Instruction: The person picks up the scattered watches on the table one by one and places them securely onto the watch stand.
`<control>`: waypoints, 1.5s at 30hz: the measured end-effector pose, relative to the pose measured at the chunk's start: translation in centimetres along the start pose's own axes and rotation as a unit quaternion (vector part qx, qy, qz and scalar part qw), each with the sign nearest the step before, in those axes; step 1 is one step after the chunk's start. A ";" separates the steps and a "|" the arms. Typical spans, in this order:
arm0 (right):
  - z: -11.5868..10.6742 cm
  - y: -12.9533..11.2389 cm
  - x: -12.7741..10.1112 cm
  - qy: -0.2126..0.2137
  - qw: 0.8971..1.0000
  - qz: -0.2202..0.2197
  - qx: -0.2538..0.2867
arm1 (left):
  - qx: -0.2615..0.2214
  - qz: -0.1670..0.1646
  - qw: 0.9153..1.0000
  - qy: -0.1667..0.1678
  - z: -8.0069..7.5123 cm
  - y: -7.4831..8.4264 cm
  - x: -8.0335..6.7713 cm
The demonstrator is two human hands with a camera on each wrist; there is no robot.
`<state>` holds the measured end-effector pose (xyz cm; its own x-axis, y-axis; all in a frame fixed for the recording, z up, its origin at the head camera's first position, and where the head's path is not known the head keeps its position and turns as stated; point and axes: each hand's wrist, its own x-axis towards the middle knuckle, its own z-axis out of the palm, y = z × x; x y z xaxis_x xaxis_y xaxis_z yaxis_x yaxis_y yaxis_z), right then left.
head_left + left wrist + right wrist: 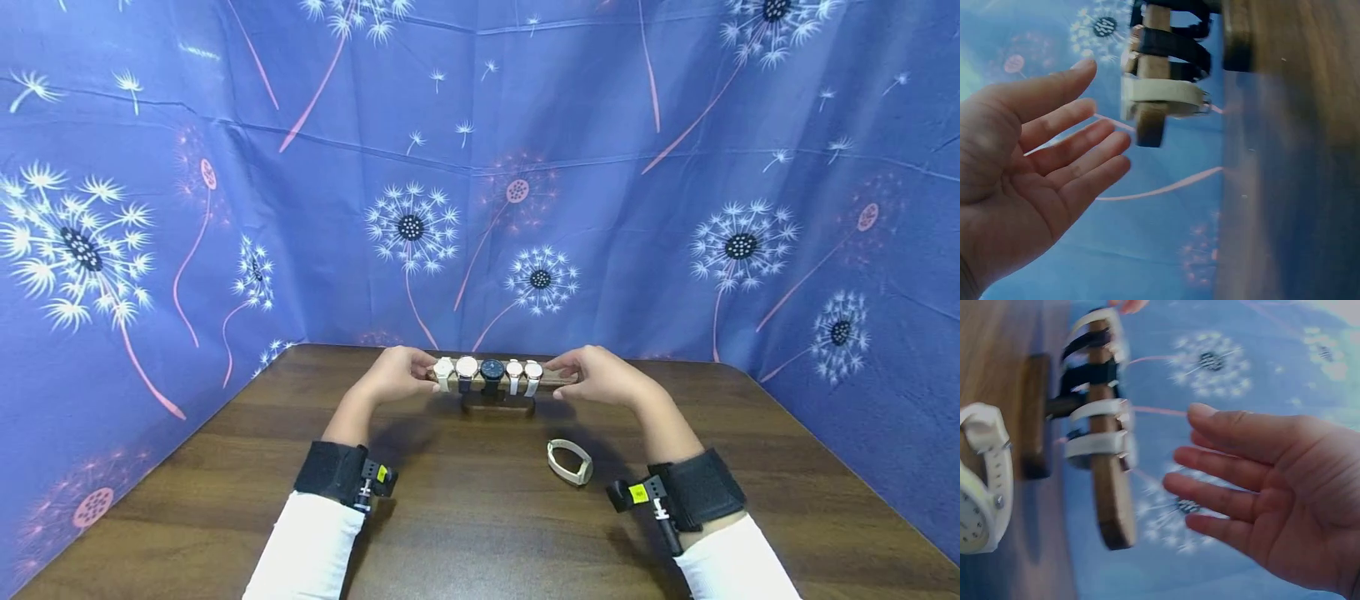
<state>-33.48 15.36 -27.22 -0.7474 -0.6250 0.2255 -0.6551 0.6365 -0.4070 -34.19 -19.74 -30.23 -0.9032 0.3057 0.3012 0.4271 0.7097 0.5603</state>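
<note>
A wooden watch stand [517,405] with a horizontal bar stands toward the back of the table, several watches strapped along it. A black watch [492,371] sits in the middle, with light-strapped ones to either side. My left hand [395,375] is at the bar's left end, beside a cream-strapped watch [1169,91]. At the bare right end of the bar [1112,506] is my right hand [603,377]. Both wrist views show the fingers extended and apart from the wood. A loose white watch [585,473], its strap closed in a loop, lies in front of the stand to the right.
The brown wooden table [465,517] extends around the stand. Behind it hangs a blue cloth [472,250] with a dandelion print, also along both sides. Wrist straps with small cameras are on both forearms.
</note>
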 end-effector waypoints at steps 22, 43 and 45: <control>1.9 -2.4 -1.9 -0.169 0.981 0.044 -0.091 | 0.041 0.021 0.986 -0.161 -2.3 5.6 -2.8; 5.5 -0.8 -1.4 -0.154 0.978 0.089 -0.114 | 0.063 0.024 0.983 -0.173 -1.8 5.5 -2.5; 5.5 -0.7 -1.3 -0.156 0.978 0.077 -0.118 | 0.059 0.025 0.983 -0.175 -1.7 5.5 -2.5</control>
<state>-31.40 13.24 -32.08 -0.7931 -0.5975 -0.1183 -0.5722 0.7975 -0.1915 -29.50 -17.72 -26.57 -0.8495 0.5267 0.0311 0.4821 0.7509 0.4515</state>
